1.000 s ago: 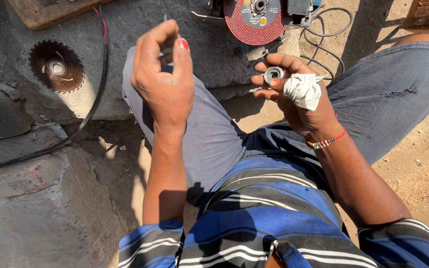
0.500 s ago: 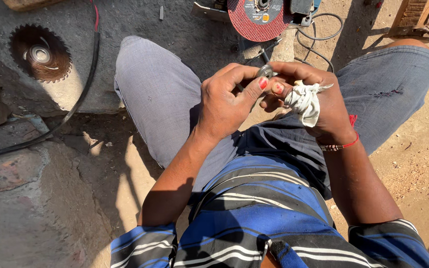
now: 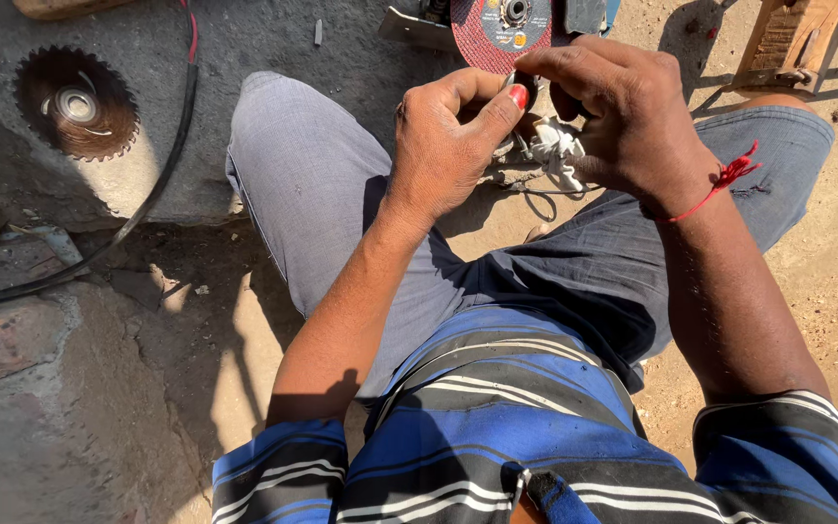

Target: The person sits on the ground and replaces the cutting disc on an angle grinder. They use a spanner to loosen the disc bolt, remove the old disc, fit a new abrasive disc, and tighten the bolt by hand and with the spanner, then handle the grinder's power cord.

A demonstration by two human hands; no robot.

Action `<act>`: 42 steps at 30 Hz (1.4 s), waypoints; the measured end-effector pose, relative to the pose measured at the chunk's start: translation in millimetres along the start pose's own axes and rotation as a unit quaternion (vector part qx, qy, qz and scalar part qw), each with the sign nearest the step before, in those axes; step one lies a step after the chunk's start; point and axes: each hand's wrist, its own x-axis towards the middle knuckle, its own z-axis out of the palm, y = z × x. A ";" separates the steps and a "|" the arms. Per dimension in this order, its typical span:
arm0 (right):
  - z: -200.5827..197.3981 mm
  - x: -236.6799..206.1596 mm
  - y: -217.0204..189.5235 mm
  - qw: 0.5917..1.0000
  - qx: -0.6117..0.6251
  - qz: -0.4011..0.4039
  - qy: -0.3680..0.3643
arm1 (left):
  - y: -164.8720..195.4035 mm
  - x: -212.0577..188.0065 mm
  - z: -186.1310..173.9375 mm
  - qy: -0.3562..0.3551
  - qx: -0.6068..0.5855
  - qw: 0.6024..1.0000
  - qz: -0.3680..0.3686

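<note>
Head view of a seated person working over the lap, both hands raised together above the knees. The left hand [image 3: 453, 146] is curled, thumb extended upward with its tip pressed against a small dark metal part [image 3: 519, 89] held between the two hands; the part is almost wholly covered by the digits, so its shape cannot be told beyond a short dark rounded piece. The right hand [image 3: 623, 112] arches over it from the other side, fingers bent and closed down on the same part, and a crumpled white rag [image 3: 555, 147] hangs beneath that palm, pinched against it; a red thread bracelet [image 3: 725, 180] circles the right wrist. The part sits just in front of a red abrasive cutting disc [image 3: 499, 29], which lies on the ground beyond the knees beside a tool body only partly in view. Grey trousers [image 3: 312, 184] cover the left leg and a blue striped shirt [image 3: 497, 427] fills the lower edge. On the concrete slab [image 3: 273, 34] at the upper left lies a rusty toothed saw blade [image 3: 77, 104], with a black cable [image 3: 162, 175] curving past it. A wooden frame [image 3: 788, 39] stands at the upper right on sandy ground.
</note>
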 end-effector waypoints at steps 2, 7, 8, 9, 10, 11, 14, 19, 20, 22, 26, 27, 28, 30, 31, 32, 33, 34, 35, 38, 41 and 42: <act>-3.7 7.7 9.7 1.000 -0.001 -0.021 0.016 | -6.5 -2.6 -0.2 0.025 0.029 0.999 -0.019; -2.5 28.5 42.8 0.993 -0.118 -0.009 0.020 | -23.8 -0.1 -0.5 0.148 -0.018 0.989 -0.018; 0.8 30.6 46.3 0.989 -0.143 -0.014 0.015 | -27.2 1.9 -0.8 0.154 -0.039 0.987 -0.004; 3.4 32.7 48.9 0.986 -0.165 -0.019 0.013 | -30.1 4.4 -0.1 0.152 -0.024 0.988 -0.001; 5.1 34.5 50.6 0.982 -0.187 -0.026 0.012 | -32.8 7.4 1.7 0.151 -0.008 0.988 0.003; 5.0 35.2 51.2 0.977 -0.209 -0.032 0.012 | -35.1 10.8 3.2 0.150 0.008 0.989 0.008; -1.5 34.8 49.7 0.982 -0.176 0.043 -0.050 | -40.4 21.3 7.3 0.133 0.007 0.991 0.017; -10.0 40.3 49.2 0.989 -0.138 -0.037 -0.036 | -41.4 28.2 12.5 0.138 -0.016 0.990 0.021; -9.6 41.4 49.1 0.984 -0.165 -0.009 -0.060 | -40.9 28.1 12.9 0.140 -0.048 0.989 0.024; -6.4 43.5 49.3 0.986 -0.159 -0.032 -0.047 | -39.7 28.3 13.5 0.139 -0.047 0.989 0.022; -3.4 42.4 47.2 0.976 -0.201 -0.072 -0.040 | -37.9 28.1 14.5 0.139 -0.024 0.990 0.019; -3.3 42.4 46.1 0.973 -0.214 -0.074 -0.041 | -37.6 28.3 14.8 0.138 -0.047 0.989 0.021; -3.3 42.9 44.8 0.972 -0.221 -0.064 -0.048 | -37.4 28.5 15.3 0.135 -0.069 0.988 0.023; -2.5 44.7 41.0 0.966 -0.244 -0.060 -0.054 | -37.5 28.6 15.7 0.136 -0.077 0.987 0.026; -2.1 45.9 38.6 0.962 -0.259 -0.066 -0.053 | -37.8 28.8 15.8 0.138 -0.063 0.988 0.029; -2.1 46.7 36.0 0.958 -0.274 -0.073 -0.053 | -38.2 28.6 15.8 0.141 -0.048 0.988 0.030; -2.5 47.1 33.2 0.968 -0.241 -0.057 -0.050 | -38.8 28.4 15.8 0.140 -0.058 0.988 0.028; -3.4 48.5 31.4 0.977 -0.206 -0.045 -0.045 | -39.5 28.8 16.1 0.138 -0.069 0.988 0.027; -6.4 47.7 29.3 0.984 -0.168 -0.028 -0.042 | -40.2 29.4 16.2 0.136 -0.080 0.987 0.029; -31.6 45.5 32.0 0.994 0.082 0.034 -0.056 | -42.6 30.9 17.4 0.134 -0.098 0.985 0.047; -44.1 41.4 36.4 0.938 0.319 0.109 -0.081 | -44.1 31.4 17.8 0.125 -0.093 0.988 0.011; -43.1 40.2 37.1 0.924 0.355 0.123 -0.076 | -44.3 31.4 17.6 0.128 -0.091 0.988 0.011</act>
